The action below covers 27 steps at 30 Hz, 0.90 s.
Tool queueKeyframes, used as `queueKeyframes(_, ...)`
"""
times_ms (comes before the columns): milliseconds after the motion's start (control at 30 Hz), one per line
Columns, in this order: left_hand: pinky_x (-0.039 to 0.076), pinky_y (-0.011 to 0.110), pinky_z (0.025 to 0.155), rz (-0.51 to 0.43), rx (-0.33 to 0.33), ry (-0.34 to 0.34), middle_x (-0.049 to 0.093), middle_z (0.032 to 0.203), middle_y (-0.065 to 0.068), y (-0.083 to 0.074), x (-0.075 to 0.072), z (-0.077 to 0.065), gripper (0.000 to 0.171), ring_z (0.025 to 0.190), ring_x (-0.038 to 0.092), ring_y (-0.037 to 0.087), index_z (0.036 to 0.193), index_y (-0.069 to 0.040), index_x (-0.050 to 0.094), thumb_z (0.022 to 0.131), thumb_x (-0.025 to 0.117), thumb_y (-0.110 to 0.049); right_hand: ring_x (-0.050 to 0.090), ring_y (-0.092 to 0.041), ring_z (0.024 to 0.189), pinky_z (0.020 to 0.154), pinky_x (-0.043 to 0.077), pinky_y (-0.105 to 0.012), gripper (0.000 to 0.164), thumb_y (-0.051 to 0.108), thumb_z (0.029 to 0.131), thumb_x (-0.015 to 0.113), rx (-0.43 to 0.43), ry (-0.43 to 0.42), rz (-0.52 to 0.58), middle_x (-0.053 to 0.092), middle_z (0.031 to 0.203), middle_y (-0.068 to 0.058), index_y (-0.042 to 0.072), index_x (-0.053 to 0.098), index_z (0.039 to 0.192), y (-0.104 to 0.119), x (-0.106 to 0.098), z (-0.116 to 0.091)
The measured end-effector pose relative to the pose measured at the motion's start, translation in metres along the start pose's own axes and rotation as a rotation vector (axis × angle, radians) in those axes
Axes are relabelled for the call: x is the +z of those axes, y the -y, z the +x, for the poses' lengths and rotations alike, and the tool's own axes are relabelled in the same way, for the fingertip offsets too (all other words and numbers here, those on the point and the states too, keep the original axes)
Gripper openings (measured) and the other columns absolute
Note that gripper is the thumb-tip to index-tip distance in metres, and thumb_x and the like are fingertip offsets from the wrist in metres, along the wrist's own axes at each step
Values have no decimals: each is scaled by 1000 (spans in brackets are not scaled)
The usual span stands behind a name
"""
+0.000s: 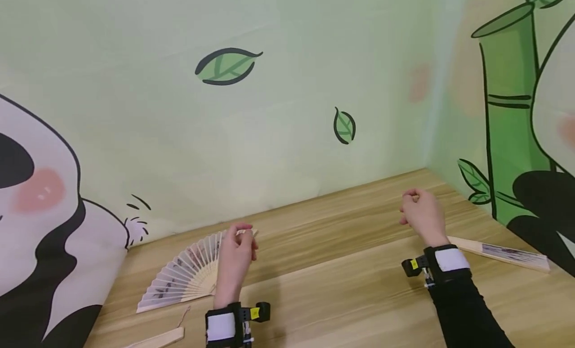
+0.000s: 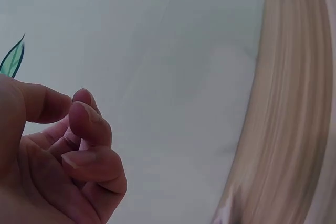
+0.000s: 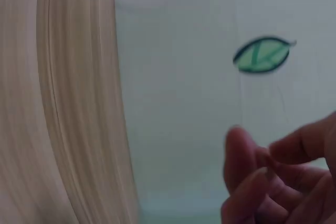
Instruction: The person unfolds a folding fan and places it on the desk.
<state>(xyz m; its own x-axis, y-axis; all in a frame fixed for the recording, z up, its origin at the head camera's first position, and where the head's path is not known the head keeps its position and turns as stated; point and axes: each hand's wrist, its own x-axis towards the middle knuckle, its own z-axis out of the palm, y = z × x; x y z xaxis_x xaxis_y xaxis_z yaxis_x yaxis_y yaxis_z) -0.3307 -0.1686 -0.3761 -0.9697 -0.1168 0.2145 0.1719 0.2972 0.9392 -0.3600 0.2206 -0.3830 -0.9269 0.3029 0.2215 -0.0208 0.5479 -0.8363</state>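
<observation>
My left hand [image 1: 234, 255] is raised above the wooden table, its fingers loosely curled with nothing between them. In the head view it overlaps the right side of a spread folding fan [image 1: 179, 278] with pale leaves and a dark floral print. The left wrist view shows the thumb close to bent fingertips [image 2: 86, 121]. On the other side, my right hand [image 1: 422, 213] is also up, fingers bent and holding nothing. A closed folding fan [image 1: 512, 255] lies just beyond its wrist, partly hidden by the wrist strap. In the right wrist view the thumb meets the curled fingers [image 3: 244, 192].
Another closed folding fan [image 1: 163, 338] with a thin cord lies at the table's near left, cut off by the frame. Printed walls with leaves and pandas rise behind and beside the wooden table [image 1: 332, 268]. Each wrist carries a strapped camera [image 1: 413, 266].
</observation>
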Motion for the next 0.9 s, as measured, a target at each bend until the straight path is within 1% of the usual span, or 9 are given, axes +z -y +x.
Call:
queueKeyframes(167, 46, 31, 54, -4, 34, 85, 57, 73, 12, -1, 45, -4, 21, 55, 54, 24, 118, -7, 56, 103, 45, -15, 65, -24, 65, 60, 45, -40, 34, 19, 99, 43, -34, 30, -238, 67, 93, -19, -5, 56, 119, -23, -27, 4)
queueKeyframes(233, 45, 30, 52, 5, 48, 115, 57, 72, 13, -4, 59, -4, 20, 54, 52, 19, 117, -6, 56, 103, 45, -14, 64, -29, 72, 62, 46, -44, 32, 17, 97, 46, -37, 53, -328, 66, 93, -21, -5, 57, 117, -29, -32, 4)
queueKeyframes(300, 43, 29, 50, 27, 74, 146, 56, 71, 12, -8, 69, -4, 19, 52, 50, 18, 116, -6, 56, 103, 45, -13, 63, -39, 81, 61, 47, -50, 31, 15, 96, 48, -36, 83, -415, 64, 98, -25, -5, 56, 118, -30, -34, 6)
queueKeyframes(367, 41, 28, 48, 74, 111, 168, 56, 70, 10, -14, 80, -3, 19, 51, 48, 16, 116, -6, 56, 103, 45, -13, 58, -48, 93, 64, 47, -56, 33, 13, 95, 48, -24, 131, -500, 60, 110, -30, -5, 54, 122, -30, -32, 9)
queueKeyframes(433, 38, 27, 46, 117, 152, 198, 57, 70, 8, -20, 90, -2, 19, 50, 46, 14, 115, -6, 57, 103, 45, -13, 56, -52, 100, 68, 47, -61, 38, 12, 93, 50, -3, 189, -561, 57, 119, -33, -5, 53, 127, -29, -28, 12)
queueKeyframes(533, 36, 27, 45, 167, 202, 241, 57, 70, 3, -28, 105, -3, 20, 49, 44, 13, 115, -7, 58, 102, 45, -14, 54, -51, 107, 76, 45, -65, 44, 11, 90, 54, 29, 271, -618, 53, 127, -33, -4, 52, 131, -28, -21, 15)
queueKeyframes(600, 37, 26, 45, 163, 217, 267, 58, 70, 2, -30, 116, -4, 20, 49, 44, 13, 115, -7, 59, 102, 45, -13, 56, -48, 103, 76, 46, -63, 46, 11, 88, 57, 43, 311, -636, 53, 126, -33, -5, 53, 131, -29, -17, 16)
queueKeyframes(700, 37, 26, 45, 144, 218, 299, 57, 69, 1, -32, 132, -8, 19, 49, 44, 11, 114, -6, 59, 102, 45, -12, 58, -41, 89, 69, 47, -55, 43, 9, 87, 58, 59, 355, -637, 57, 116, -31, -5, 53, 127, -33, -15, 16)
queueKeyframes(900, 38, 24, 43, 175, 249, 354, 55, 67, -3, -35, 160, -19, 18, 49, 46, 8, 111, -5, 62, 101, 48, -12, 57, -25, 53, 48, 47, -33, 33, 0, 82, 58, 37, 384, -576, 56, 93, -28, -11, 52, 112, -51, -22, 15)
